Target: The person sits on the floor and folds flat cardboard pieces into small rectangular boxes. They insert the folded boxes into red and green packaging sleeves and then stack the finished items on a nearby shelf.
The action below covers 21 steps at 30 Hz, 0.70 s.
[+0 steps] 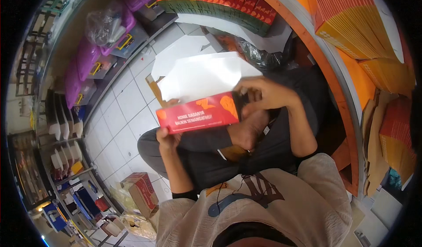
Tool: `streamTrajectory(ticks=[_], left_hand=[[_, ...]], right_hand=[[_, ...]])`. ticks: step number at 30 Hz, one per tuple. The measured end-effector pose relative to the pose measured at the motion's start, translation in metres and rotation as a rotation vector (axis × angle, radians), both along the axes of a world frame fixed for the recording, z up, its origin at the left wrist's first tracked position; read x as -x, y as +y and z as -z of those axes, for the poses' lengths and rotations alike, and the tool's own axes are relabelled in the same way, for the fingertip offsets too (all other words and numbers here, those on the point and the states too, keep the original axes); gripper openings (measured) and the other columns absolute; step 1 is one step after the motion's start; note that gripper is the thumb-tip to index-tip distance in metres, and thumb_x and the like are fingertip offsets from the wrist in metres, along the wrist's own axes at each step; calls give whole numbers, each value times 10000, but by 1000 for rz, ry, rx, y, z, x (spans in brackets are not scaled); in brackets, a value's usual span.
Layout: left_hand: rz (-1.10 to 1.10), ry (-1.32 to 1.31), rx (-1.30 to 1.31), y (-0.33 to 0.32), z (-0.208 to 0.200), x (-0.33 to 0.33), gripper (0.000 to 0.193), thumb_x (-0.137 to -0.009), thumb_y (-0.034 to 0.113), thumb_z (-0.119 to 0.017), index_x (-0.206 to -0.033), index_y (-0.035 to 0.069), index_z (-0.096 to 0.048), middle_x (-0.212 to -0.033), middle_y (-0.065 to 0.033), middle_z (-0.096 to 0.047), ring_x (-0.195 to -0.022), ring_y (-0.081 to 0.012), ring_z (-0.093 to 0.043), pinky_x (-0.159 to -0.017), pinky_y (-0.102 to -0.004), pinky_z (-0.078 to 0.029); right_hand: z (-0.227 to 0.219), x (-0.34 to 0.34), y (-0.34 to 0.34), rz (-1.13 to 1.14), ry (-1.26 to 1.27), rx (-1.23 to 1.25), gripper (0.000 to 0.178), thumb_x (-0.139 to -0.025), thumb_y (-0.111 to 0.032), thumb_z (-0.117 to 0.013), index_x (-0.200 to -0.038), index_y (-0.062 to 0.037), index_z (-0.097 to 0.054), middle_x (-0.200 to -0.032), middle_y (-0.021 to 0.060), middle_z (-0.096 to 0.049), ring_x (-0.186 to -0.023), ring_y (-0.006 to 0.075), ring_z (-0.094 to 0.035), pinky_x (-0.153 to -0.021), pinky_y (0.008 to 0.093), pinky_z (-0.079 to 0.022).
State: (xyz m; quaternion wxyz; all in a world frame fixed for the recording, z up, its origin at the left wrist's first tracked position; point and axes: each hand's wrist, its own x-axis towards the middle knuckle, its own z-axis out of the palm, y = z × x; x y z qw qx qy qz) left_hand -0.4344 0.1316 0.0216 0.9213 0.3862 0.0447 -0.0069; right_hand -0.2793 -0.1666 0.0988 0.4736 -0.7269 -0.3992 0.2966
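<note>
A long red cardboard box (197,112) with orange pictures and white lettering is held over my crossed legs, tilted slightly up to the right. My left hand (169,133) grips its left end, thumb on the near side and fingertips showing over the far edge. At the dark right end, my right hand (263,95) has its fingers curled against the box; motion blur softens them. Just beyond the box, white cardboard sheets (200,75) with angled corners lie partly over one another. The box's inside and far side are hidden.
Rows of red and green folded cartons (220,5) stand at the back. Stacked red and yellow cartons (351,23) fill the right, behind an orange frame edge (351,128). Purple-lidded bins (83,67) line the left. A cardboard box (140,194) sits on the tiled floor (118,128).
</note>
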Motion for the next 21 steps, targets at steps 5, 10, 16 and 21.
streamTrajectory(ticks=[5,10,16,21], left_hand=[[142,65,-333,-28,-42,-94,869,-788,668,-391,-1436,129,-180,-1408,-139,-323,-1286,-309,-343,-995,-510,-351],[141,-83,-884,-66,-45,-204,601,-939,526,-245,-1349,115,-399,-1388,-103,-371,-1298,-306,-309,-1027,-476,-284],[-57,-427,-1543,-152,-12,-352,532,-883,551,-384,-1172,152,-586,-1291,-134,-477,-1191,-371,-419,-943,-494,-346],[-166,-643,-2159,-207,22,-446,685,-823,701,-285,-1305,259,-488,-1441,-27,-330,-1364,-387,-137,-976,-723,-93]], right_hand=[[23,3,-51,251,258,-115,338,-735,-107,-703,-1020,-6,-552,-835,37,-576,-755,97,-541,-634,250,-442],[59,5,-123,1005,207,-410,331,-800,-137,-671,-1072,3,-545,-930,71,-610,-843,147,-592,-767,284,-473],[121,-56,-130,1470,28,-181,359,-854,-247,-645,-1078,13,-541,-937,78,-611,-832,155,-600,-761,288,-480],[227,-122,-131,1462,-191,-164,327,-844,-235,-659,-1007,25,-545,-896,82,-613,-813,150,-610,-727,267,-483]])
